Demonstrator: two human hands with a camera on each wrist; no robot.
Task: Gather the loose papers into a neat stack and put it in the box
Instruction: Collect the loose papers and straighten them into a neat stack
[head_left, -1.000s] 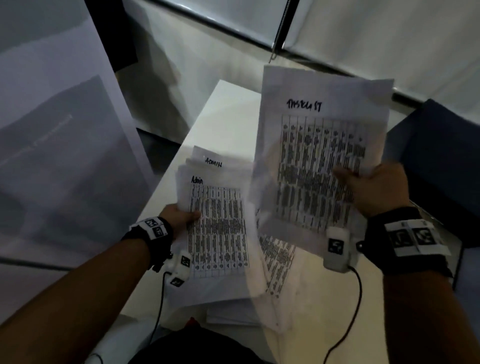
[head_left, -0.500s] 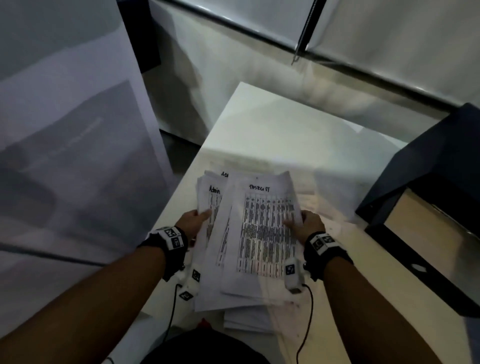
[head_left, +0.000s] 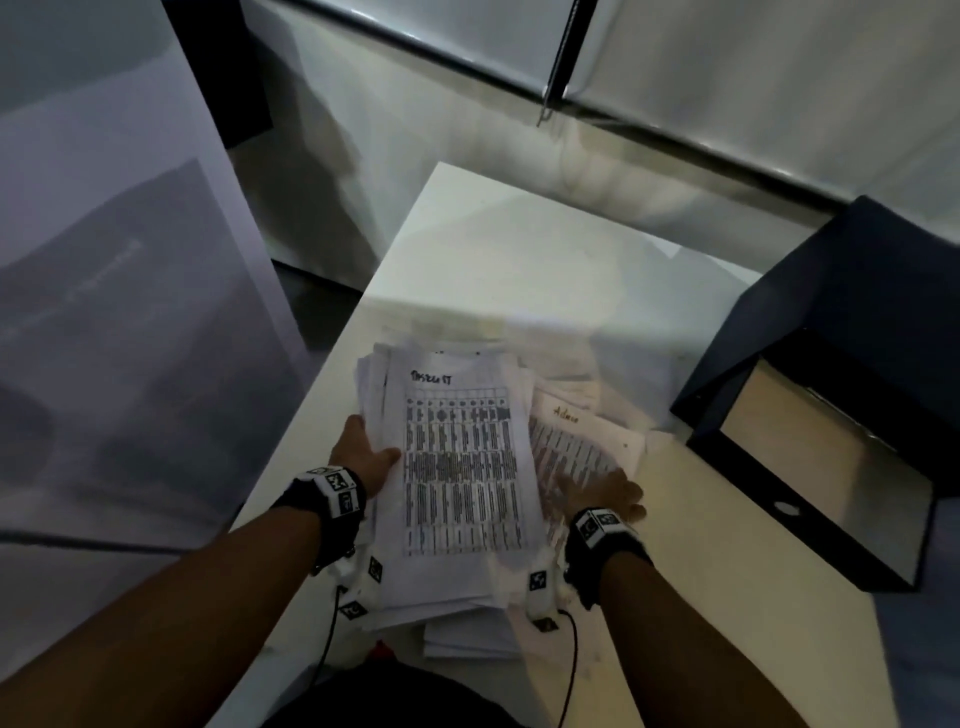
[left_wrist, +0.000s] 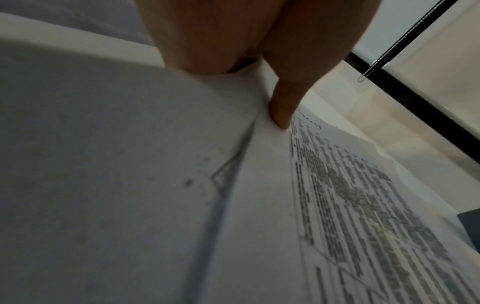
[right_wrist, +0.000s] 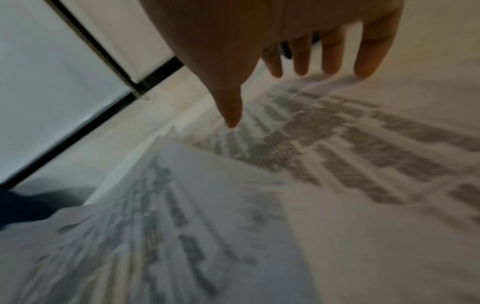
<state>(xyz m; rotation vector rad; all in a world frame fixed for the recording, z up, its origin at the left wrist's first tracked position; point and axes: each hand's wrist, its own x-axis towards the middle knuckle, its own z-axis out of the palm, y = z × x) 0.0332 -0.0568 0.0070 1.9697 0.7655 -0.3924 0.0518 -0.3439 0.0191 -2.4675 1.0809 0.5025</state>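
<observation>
A stack of printed papers (head_left: 462, 467) sits over the white table (head_left: 519, 270), its top sheet showing a table of dark rows. My left hand (head_left: 363, 457) grips the stack's left edge, thumb (left_wrist: 280, 111) on top of the papers (left_wrist: 350, 205). To the right, my right hand (head_left: 608, 491) lies flat with spread straight fingers (right_wrist: 301, 65) on a loose sheet (head_left: 587, 441) headed in orange writing, seen blurred in the right wrist view as a printed sheet (right_wrist: 363, 154). The dark blue box (head_left: 831, 415) stands open at the right.
More white sheets (head_left: 467, 644) stick out under the stack at the table's near edge. A large pale panel (head_left: 130, 312) stands at the left. Window blinds with a hanging cord (head_left: 550, 88) are behind. Bare tabletop lies beyond the papers.
My right hand brought its raised sheet down onto the stack in my left hand, let go, and moved right onto another loose sheet on the table.
</observation>
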